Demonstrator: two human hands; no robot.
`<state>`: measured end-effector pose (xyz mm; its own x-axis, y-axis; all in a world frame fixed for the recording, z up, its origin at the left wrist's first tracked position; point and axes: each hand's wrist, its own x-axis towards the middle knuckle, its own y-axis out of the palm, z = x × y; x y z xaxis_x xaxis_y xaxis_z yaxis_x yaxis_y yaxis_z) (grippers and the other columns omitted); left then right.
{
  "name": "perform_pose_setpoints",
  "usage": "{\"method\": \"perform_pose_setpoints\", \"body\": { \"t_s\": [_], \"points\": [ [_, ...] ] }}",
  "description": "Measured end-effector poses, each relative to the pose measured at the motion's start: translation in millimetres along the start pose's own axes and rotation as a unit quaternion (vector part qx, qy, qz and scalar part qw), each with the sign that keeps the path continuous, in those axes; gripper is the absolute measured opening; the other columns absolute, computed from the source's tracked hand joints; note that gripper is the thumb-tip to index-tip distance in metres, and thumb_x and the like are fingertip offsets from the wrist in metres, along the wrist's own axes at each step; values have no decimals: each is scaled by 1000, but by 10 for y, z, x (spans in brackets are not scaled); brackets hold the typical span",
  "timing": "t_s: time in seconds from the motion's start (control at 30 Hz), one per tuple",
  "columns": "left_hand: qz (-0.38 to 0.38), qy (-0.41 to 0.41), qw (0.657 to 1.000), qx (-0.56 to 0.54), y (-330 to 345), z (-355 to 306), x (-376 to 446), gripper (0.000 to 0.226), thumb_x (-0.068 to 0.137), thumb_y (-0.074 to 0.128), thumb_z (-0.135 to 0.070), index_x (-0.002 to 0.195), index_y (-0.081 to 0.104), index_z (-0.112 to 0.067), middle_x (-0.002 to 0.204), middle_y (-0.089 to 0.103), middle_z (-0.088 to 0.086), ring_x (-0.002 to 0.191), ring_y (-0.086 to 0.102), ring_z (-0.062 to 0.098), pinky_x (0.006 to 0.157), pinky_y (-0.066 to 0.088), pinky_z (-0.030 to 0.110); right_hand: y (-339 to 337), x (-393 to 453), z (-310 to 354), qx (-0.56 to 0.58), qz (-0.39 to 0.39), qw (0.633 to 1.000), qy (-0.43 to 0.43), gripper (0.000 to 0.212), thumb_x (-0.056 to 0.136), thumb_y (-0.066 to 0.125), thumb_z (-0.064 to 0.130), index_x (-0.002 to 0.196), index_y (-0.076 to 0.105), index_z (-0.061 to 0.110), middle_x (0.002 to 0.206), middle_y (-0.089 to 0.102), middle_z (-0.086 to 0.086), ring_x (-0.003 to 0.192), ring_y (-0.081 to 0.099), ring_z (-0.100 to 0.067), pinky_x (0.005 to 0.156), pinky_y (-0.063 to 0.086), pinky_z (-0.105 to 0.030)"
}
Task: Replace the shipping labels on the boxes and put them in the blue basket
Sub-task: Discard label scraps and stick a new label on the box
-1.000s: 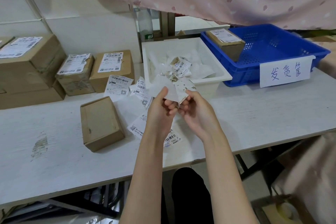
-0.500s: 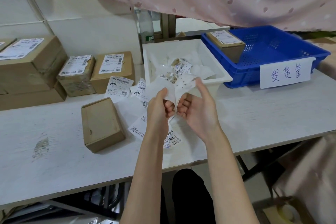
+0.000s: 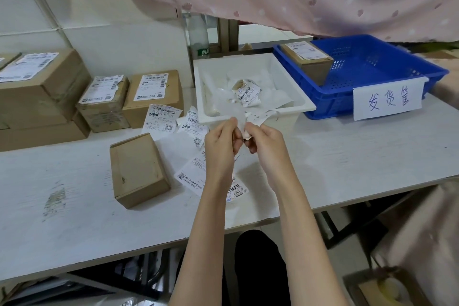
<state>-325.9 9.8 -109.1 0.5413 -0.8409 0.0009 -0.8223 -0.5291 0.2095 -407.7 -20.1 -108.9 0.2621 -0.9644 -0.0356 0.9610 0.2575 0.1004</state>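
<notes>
We hold a crumpled label over the white bin's front rim.

Our left hand (image 3: 221, 143) and right hand (image 3: 264, 143) both pinch the crumpled label (image 3: 244, 122) at frame centre, fingers closed on it. Unlabelled box (image 3: 137, 169) sits centre-left on the table (image 3: 360, 156), loose labels (image 3: 191, 176) beside it. White bin (image 3: 305, 105) holds scraps. Blue basket (image 3: 387, 69), upper right, contains one labelled box (image 3: 308, 61).
</notes>
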Motion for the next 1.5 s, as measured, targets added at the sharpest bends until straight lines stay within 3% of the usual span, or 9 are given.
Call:
{"method": "perform_pose_setpoints", "body": {
  "t_s": [0.13, 0.43, 0.53, 0.67, 0.8, 0.87, 1.0, 1.3, 1.5],
  "points": [
    [36, -70, 981, -175, -8, 19, 13, 41, 101, 42, -16, 62, 31, -18, 42, 27, -10, 40, 30, 8, 45, 33, 17, 2, -4, 15, 133, 35, 990, 45, 42, 96, 50, 13, 55, 55, 17, 55, 38, 0, 57, 33, -13, 71, 34, -31],
    [-5, -154, 860, -487, -53, 25, 76, 36, 90, 46, -8, 61, 29, -22, 38, 25, -11, 31, 24, 5, 31, 24, 16, 50, 6, 74, 363, 76, 921, 122, 26, 99, 45, 9, 75, 54, 8, 53, 44, 1, 48, 39, -8, 60, 31, -22],
    [-20, -153, 890, -430, -98, 47, 78, 41, 95, 46, -26, 57, 32, -20, 43, 22, -7, 36, 20, 7, 36, 17, 18, 74, 17, 51, 246, 41, 964, 90, 23, 99, 46, 11, 78, 55, 8, 52, 48, 3, 50, 44, -8, 62, 36, -22],
    [-42, -104, 987, -120, -109, 5, 57, 37, 82, 62, -56, 72, 54, -21, 58, 28, -7, 48, 21, 9, 47, 15, 23, 61, 12, 2, 81, 1, 996, 25, 22, 95, 54, 11, 73, 52, 12, 56, 44, 9, 58, 40, -11, 68, 38, -22],
    [-17, -53, 997, 59, -41, 47, 39, 50, 81, 66, -57, 107, 64, -14, 104, 68, -4, 90, 64, 13, 84, 49, 28, 79, -11, -26, 58, 14, 998, -6, 15, 95, 53, 11, 89, 64, 3, 75, 57, -1, 64, 54, -7, 64, 46, -15],
    [-18, -29, 997, 67, -31, 82, 51, 31, 93, 58, -46, 101, 67, -18, 95, 70, -7, 89, 64, 8, 80, 48, 19, 85, 17, -58, 53, 6, 999, -1, 21, 95, 55, 13, 91, 62, -7, 80, 58, -5, 73, 56, -11, 74, 47, -23],
    [-47, -53, 996, -46, -41, 64, 67, 25, 103, 46, -28, 89, 65, -19, 67, 53, -5, 55, 43, 7, 48, 35, 14, 56, 19, -63, 117, 40, 992, 25, 17, 95, 52, 8, 96, 66, -1, 86, 68, -7, 82, 63, -16, 81, 50, -21],
    [-68, -169, 906, -383, -48, 33, 101, 19, 102, 48, -16, 93, 60, -4, 75, 54, 4, 37, 36, 4, 38, 34, 12, 89, 6, -90, 313, 57, 943, 93, 33, 97, 49, 2, 72, 72, 2, 71, 72, -7, 70, 70, -12, 69, 54, -17],
    [-54, -193, 845, -496, -15, -23, 41, 25, 102, 47, -20, 107, 61, 1, 82, 65, 12, 39, 57, 12, 41, 48, 18, 241, -47, -154, 377, 56, 916, 128, 27, 95, 53, 13, 79, 73, 4, 75, 63, -14, 70, 65, -20, 83, 51, -30]
  ]
}}
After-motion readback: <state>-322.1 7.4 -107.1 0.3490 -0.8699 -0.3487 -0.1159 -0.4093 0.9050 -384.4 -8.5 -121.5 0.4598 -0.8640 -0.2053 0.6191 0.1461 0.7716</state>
